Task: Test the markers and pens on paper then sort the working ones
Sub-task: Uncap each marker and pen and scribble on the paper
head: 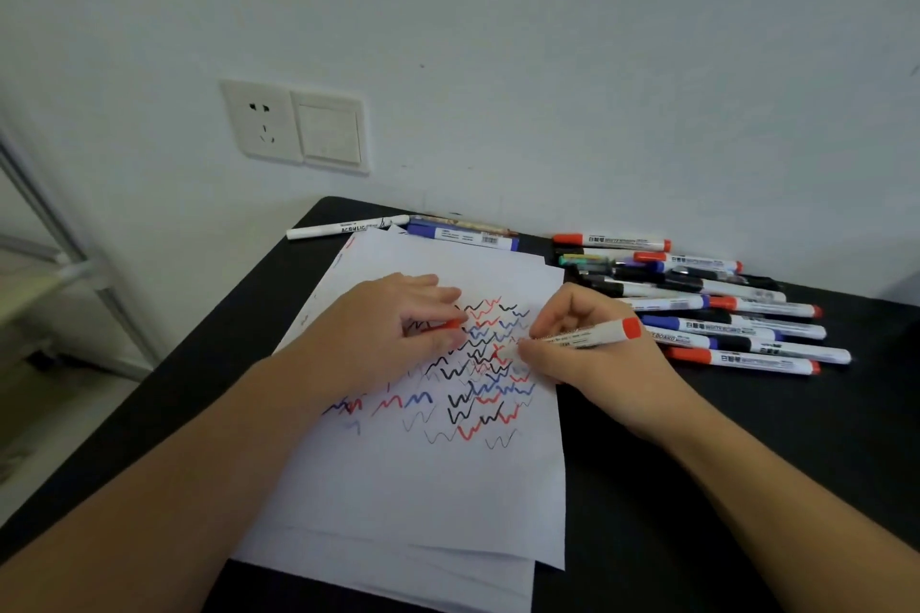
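Both forearms reach in from the lower corners and meet over the paper [438, 488]. The left hand [398, 329] lies palm down on the sheet, its fingers bent and pinching a small red cap [450, 325] against the page. The right hand [577, 353] rests its heel at the sheet's right edge and grips a red-ended whiteboard marker [592, 335] in a writing hold; the barrel slants up and away to the right, and the tip end points down-left toward the scribbles, though the tip itself is too blurred to say whether it touches the paper.

Between and just below the two hands the top sheet carries rows of red, blue and black zigzag test marks [478, 378]. More sheets lie under it, their edges showing at the near end and on the left side.

To the right of the right hand, a loose pile of markers [722, 309] with red, blue and black caps lies on the black table [747, 488], most of them pointing roughly left to right. Beyond the left hand, at the far edge of the table by the wall, a white acrylic marker [343, 229] lies beside a blue-ended marker [463, 236].

The table is pushed against a pale wall [547, 40]. Up and to the left of the left hand a white socket [261, 122] and a switch plate [331, 132] sit side by side on that wall. Farther left a metal frame [64, 234] stands, blurred.
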